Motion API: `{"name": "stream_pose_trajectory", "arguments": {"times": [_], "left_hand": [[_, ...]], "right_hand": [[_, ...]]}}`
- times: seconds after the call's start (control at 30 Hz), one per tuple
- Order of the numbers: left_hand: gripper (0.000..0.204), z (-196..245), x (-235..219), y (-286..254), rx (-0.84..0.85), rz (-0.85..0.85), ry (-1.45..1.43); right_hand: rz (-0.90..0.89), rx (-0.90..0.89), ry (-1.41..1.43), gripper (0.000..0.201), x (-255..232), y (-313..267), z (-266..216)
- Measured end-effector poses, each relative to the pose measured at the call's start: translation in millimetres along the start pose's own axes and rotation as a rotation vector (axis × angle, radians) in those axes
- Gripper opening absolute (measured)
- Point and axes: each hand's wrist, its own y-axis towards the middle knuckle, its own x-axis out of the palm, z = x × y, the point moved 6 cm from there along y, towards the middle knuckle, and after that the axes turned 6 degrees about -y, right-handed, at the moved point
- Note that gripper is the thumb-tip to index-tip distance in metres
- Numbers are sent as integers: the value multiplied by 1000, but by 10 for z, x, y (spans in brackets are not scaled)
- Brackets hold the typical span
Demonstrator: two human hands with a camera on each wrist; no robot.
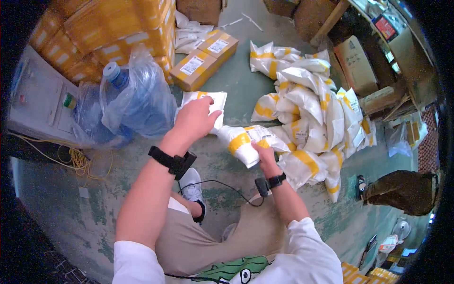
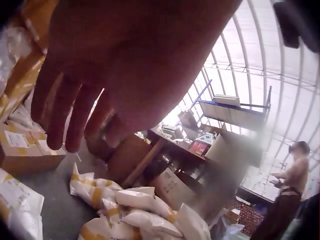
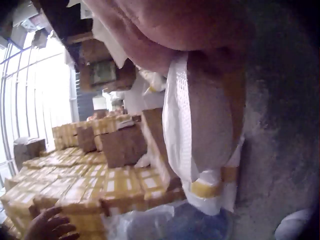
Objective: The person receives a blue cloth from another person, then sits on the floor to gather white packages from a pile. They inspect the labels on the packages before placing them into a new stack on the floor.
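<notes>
My right hand [image 1: 266, 157] grips a white poly mailer bag with yellow tape [image 1: 241, 142] by its near end. In the right wrist view the held mailer [image 3: 200, 125] hangs from the fingers, its edge turned toward the camera. My left hand [image 1: 196, 118] is over another white mailer with yellow tape [image 1: 218, 99], its fingers spread loosely and curled round nothing. The left wrist view shows those fingers [image 2: 62, 115] apart from each other. Part of that second mailer is hidden under the hand.
To the right lies a heap of taped white mailers [image 1: 302, 104]. Brown cartons [image 1: 203, 61] sit ahead, near stacked yellow-taped boxes [image 1: 118, 28]. Plastic-wrapped blue water bottles [image 1: 137, 99] stand at the left, with a coiled yellow cable [image 1: 78, 161]. Another person [image 2: 290, 185] stands at right.
</notes>
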Motion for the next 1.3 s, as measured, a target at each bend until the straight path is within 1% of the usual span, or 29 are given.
{"name": "stream_pose_trajectory", "arguments": {"times": [0.03,0.07,0.1,0.13,0.17,0.23,0.27,0.33,0.37,0.4,0.47,0.5,0.53,0.6,0.63,0.7,0.77,0.83,0.87,0.93,0.97,1.0,1.03,1.07,1.13,1.2,1.23,1.27,1.3], "left_hand": [[48,-11,40,0,-40,-58,3],[48,-13,43,12,-44,-52,1],[57,-31,87,17,-70,-104,-17],[65,-48,130,26,-93,-157,-33],[65,-41,140,47,-93,-155,-30],[97,-42,309,51,-199,-345,-121],[97,-8,351,63,-200,-346,-118],[91,143,499,31,-227,-553,-270],[85,256,556,-72,-308,-671,-608],[85,408,473,-161,-307,-664,-608],[79,940,268,-305,114,-647,-925],[75,853,383,-259,98,-564,-876],[75,841,469,-262,100,-563,-876],[62,834,501,-220,178,-368,-576],[62,855,524,-232,172,-368,-579],[61,949,493,-268,282,-329,-611],[57,1016,450,-311,248,-340,-624],[53,1041,486,-334,227,-357,-635],[50,1033,515,-340,218,-321,-683],[47,1050,461,-338,210,-284,-732],[46,1032,475,-344,111,-377,-823],[45,1024,499,-360,8,-471,-911],[45,988,557,-339,7,-470,-905],[44,952,641,-299,65,-437,-918],[43,979,575,-309,116,-395,-929],[44,904,550,-380,171,-373,-267],[44,878,520,-428,161,-373,-272],[44,833,516,-487,149,-382,-95],[45,791,512,-532,137,-388,82]], "right_hand": [[-40,-144,-69,40,46,-157,-135],[-80,-286,-136,38,101,-342,-311],[-79,-174,-232,39,145,-596,-459],[-82,-174,-232,39,138,-747,-560],[-124,-233,-196,43,130,-872,-663],[-203,-335,-131,54,146,-1201,-911],[-204,-334,-128,54,108,-1338,-967],[-285,-463,-155,51,52,-1557,-1114],[-295,-516,-226,61,-14,-1595,-1173],[-301,-520,-228,61,-60,-1586,-1209],[-338,-497,-386,71,-98,-1616,-1185],[-307,-347,-447,83,-129,-1607,-1113],[-307,-349,-448,83,-104,-1619,-1054],[-305,-382,-246,91,-65,-1591,-853],[-349,-358,-213,96,-89,-1530,-718],[-351,-377,-182,98,-181,-1398,-547],[-344,-402,-142,101,-251,-1285,-454],[-456,-421,109,106,-245,-1212,-515],[-451,-428,110,106,-277,-1189,-547],[-488,-338,273,107,-297,-1156,-558],[-490,-339,273,107,-306,-1129,-561],[-522,-333,345,104,-310,-1092,-547],[-555,-328,420,101,-306,-1044,-519],[-558,-325,424,101,-340,-968,-440],[-524,-265,582,80,-319,-897,-381],[-483,-296,495,74,-320,-868,-355],[-436,-328,407,68,-266,-933,-400],[-434,-315,401,68,-196,-991,-446],[-375,-308,266,64,-134,-1014,-505]]}}
